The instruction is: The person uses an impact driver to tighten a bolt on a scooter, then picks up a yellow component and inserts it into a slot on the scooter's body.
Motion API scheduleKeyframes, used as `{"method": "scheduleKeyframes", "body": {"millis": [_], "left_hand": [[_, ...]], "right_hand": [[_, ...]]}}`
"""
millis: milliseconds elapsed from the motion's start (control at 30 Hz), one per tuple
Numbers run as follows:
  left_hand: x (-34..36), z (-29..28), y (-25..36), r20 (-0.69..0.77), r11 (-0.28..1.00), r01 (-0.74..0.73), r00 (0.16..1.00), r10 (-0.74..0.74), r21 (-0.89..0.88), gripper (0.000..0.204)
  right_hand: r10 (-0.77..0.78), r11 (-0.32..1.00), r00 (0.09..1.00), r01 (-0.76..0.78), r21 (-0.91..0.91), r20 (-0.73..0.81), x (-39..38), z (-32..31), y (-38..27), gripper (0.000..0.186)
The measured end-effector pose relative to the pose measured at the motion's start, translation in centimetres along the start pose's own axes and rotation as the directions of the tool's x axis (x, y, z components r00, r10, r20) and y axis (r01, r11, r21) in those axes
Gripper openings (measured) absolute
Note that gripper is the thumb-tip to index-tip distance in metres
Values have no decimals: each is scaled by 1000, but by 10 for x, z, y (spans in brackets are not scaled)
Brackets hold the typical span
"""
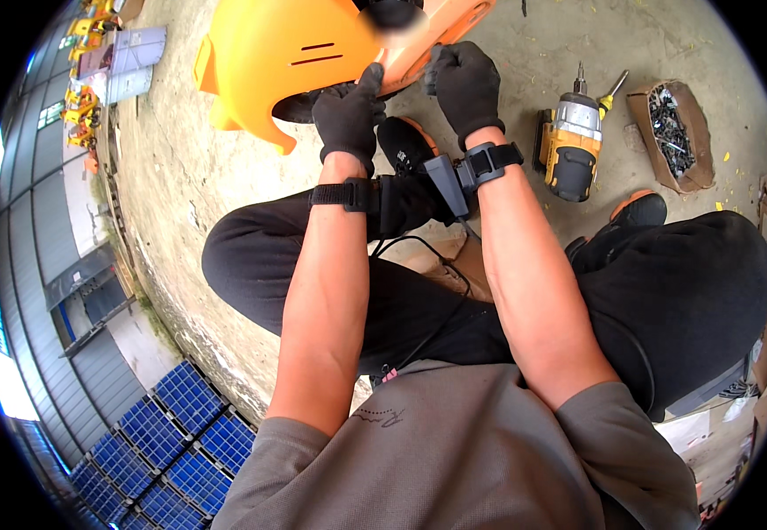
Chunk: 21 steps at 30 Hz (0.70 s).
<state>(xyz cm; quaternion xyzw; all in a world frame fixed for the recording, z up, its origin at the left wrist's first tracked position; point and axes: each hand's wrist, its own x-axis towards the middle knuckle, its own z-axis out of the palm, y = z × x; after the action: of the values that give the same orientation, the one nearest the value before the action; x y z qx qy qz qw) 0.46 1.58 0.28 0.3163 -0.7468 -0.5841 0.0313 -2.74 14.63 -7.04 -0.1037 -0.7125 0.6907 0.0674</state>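
A large yellow plastic shell (pixel 290 53) with two slots stands on the floor ahead of me, cut off by the upper edge. A lighter orange plastic piece (pixel 432 44) adjoins it on the right. In a black glove, my left hand (pixel 348 115) is closed at the lower edge where the two parts meet, its thumb pointing up against them. My right hand (pixel 465 84), also gloved in black, makes a fist beside the orange piece. Whatever the fingers of either hand pinch is hidden. A dark blurred patch covers part of the top.
To the right stand a yellow and black cordless power driver (pixel 573 146), a yellow-handled screwdriver (pixel 613 90) and an open cardboard box (pixel 639 110) of screws. Blue crates (pixel 158 433) are stacked at the lower left. Several yellow machines (pixel 83 106) line the far left.
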Motion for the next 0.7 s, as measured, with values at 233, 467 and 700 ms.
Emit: {"method": "scheduleKeyframes", "body": {"millis": [233, 467, 700], "left_hand": [[-3, 7, 5, -51, 997, 6, 999, -10, -73, 27], [-5, 8, 7, -74, 999, 22, 997, -25, -39, 28], [-3, 6, 5, -71, 999, 26, 997, -27, -19, 27]], "right_hand": [[312, 732, 897, -438, 522, 314, 3, -15, -11, 21], [482, 447, 762, -639, 626, 433, 3, -20, -22, 21], [452, 523, 799, -598, 607, 397, -4, -17, -15, 30]]}}
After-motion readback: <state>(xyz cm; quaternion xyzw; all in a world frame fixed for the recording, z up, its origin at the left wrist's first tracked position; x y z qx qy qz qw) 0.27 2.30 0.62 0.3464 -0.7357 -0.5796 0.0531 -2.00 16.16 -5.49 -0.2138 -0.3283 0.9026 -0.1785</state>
